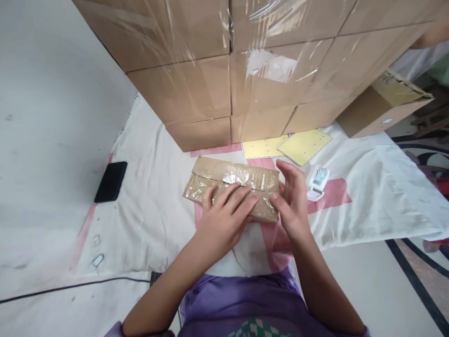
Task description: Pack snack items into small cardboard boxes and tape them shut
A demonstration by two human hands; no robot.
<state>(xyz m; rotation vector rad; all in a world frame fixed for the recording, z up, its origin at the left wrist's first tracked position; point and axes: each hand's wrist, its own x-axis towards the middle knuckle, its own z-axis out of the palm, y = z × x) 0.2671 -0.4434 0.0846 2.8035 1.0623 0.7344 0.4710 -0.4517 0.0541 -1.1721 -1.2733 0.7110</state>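
A small, flat cardboard box point(242, 175) with shiny clear tape over its top lies on the cloth-covered table in front of me. My left hand point(224, 210) rests on the near side of its top, fingers spread over the tape. At the box's right end is my right hand point(293, 199), its thumb at the near right corner and its fingers apart. The index finger points up and away from the box. Whatever lies beneath my left palm is hidden.
A tall stack of taped cartons point(196, 93) rises behind the box. Yellow scalloped sheets point(307, 145) lie at its foot, near a small open white case point(318, 182). On the left is a black phone point(111, 181). An open carton point(379, 105) stands at right, below another person's arm point(433, 35).
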